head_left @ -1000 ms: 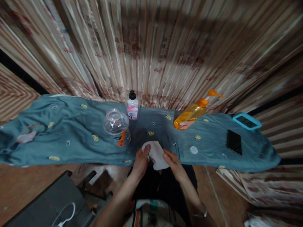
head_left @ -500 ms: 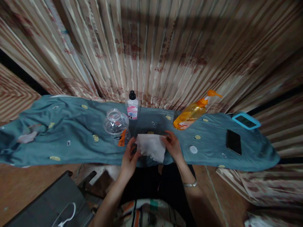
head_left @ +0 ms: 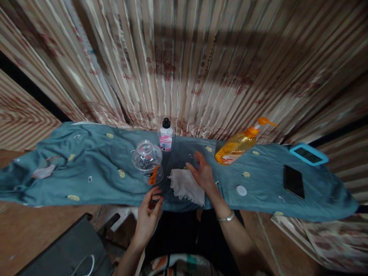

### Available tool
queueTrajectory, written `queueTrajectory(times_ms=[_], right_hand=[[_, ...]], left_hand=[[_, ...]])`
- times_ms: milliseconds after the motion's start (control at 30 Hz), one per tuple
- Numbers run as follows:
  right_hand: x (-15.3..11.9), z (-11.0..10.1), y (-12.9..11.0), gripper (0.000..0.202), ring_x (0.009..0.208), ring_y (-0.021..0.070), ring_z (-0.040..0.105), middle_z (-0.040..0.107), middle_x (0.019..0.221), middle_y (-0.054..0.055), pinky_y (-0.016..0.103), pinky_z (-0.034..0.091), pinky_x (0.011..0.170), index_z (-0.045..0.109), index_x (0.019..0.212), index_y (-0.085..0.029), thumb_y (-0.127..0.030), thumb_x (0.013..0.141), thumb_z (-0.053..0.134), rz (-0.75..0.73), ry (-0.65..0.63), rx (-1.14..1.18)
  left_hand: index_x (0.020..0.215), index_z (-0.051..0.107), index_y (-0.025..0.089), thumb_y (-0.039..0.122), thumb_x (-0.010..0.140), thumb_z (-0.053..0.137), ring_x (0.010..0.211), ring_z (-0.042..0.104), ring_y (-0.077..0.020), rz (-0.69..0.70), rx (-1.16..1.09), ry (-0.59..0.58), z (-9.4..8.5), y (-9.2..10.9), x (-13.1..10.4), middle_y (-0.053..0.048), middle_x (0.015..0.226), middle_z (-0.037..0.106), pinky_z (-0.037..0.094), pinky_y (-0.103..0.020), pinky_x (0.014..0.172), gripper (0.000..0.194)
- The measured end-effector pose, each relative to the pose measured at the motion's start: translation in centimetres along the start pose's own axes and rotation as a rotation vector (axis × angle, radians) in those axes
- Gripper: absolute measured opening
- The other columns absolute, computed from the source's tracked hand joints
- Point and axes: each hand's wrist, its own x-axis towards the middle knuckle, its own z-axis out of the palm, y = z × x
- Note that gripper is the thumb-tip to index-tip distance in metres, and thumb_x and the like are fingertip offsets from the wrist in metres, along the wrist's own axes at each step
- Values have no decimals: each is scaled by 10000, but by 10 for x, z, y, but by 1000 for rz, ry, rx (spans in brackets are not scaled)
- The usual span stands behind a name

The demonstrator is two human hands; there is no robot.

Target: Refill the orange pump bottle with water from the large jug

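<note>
A whitish cloth with frayed edges [head_left: 186, 186] lies flat near the front edge of the table. Over its upper right side is my right hand [head_left: 202, 171], fingers apart and holding nothing. My left hand [head_left: 150, 210] is at the table's front edge, left of the cloth, its fingers loosely curled but apart, with nothing in them. Just beyond it stands a clear, open-topped plastic jar [head_left: 147, 161] with an orange label. A small bottle with a black cap and pink label [head_left: 166, 137] stands behind the jar.
An orange pump bottle [head_left: 236, 147] tilts to the right at the back. A white round cap [head_left: 241, 190], a black phone [head_left: 293, 181] and a blue-framed clock [head_left: 308, 154] are on the right. A pale scrap [head_left: 44, 171] lies far left on the green tablecloth [head_left: 100, 161].
Both hands have let go of the cloth, which now lies on the table. My left hand has drawn back towards me; my right hand has moved up over the cloth. The view has shifted slightly.
</note>
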Motion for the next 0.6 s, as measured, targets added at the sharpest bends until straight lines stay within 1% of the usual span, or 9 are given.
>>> queueTrajectory(times_ms=[100, 200, 267, 300, 333, 400, 467, 533, 600], right_hand=[[46, 24, -24, 868, 1380, 383, 604, 597, 1531, 196, 625, 491, 1169, 498, 1575, -174, -563, 890, 861, -74, -77, 21], [92, 48, -48, 1041, 1502, 411, 489, 425, 1687, 227, 628, 404, 1250, 394, 1650, -170, -546, 837, 923, -110, -130, 47], [116, 61, -60, 1001, 1542, 409, 440, 422, 1687, 229, 629, 369, 1272, 400, 1646, -164, -511, 861, 916, -108, -164, 61], [126, 66, -64, 938, 1537, 405, 448, 427, 1683, 229, 628, 377, 1268, 427, 1629, -161, -494, 889, 897, -100, -181, 66], [132, 70, -68, 865, 1517, 394, 477, 475, 1651, 218, 625, 392, 1259, 477, 1594, -161, -467, 900, 894, -96, -201, 69], [139, 73, -71, 699, 1386, 350, 608, 625, 1501, 174, 590, 474, 1198, 580, 1492, -163, -411, 915, 888, -87, -232, 73], [136, 69, -70, 549, 1183, 296, 710, 730, 1281, 118, 534, 563, 1086, 644, 1383, -159, -403, 942, 862, -64, -223, 68], [126, 55, -67, 481, 1028, 263, 732, 743, 1135, 88, 491, 603, 978, 660, 1312, -154, -467, 978, 810, -25, -153, 53], [107, 32, -65, 525, 954, 248, 720, 734, 1099, 84, 471, 604, 924, 650, 1285, -159, -554, 968, 788, 4, -49, 40]], left_hand=[[1175, 739, 234, 571, 722, 859, 824, 733, -220, -16, -27, -2, 2, 1, 0, -73, 1063, 795, 585, -292, 679, 577], [1138, 758, 236, 563, 715, 872, 913, 762, -245, -8, -24, 1, 2, 5, -3, -81, 1068, 809, 614, -322, 805, 547], [1120, 764, 238, 554, 717, 883, 972, 773, -263, -6, -19, -17, 2, 8, -5, -93, 1097, 817, 617, -349, 889, 526], [1115, 766, 238, 553, 723, 883, 985, 775, -268, -7, -18, -26, 2, 9, -6, -99, 1115, 818, 616, -359, 913, 516], [1111, 765, 238, 552, 728, 881, 988, 776, -270, -10, -18, -35, 2, 10, -7, -105, 1131, 818, 616, -365, 925, 509], [1107, 764, 235, 546, 728, 884, 992, 777, -271, -18, -23, -53, 3, 10, -8, -111, 1153, 815, 618, -369, 931, 505], [1103, 762, 233, 535, 719, 890, 991, 779, -272, -26, -29, -66, 4, 9, -7, -113, 1152, 812, 621, -369, 924, 504], [1104, 761, 232, 516, 725, 887, 986, 780, -273, -26, -24, -76, 5, 7, -7, -112, 1135, 810, 620, -368, 910, 490], [1116, 761, 232, 486, 745, 876, 983, 779, -277, -23, -14, -94, 7, 7, -7, -109, 1106, 807, 616, -372, 903, 464]])
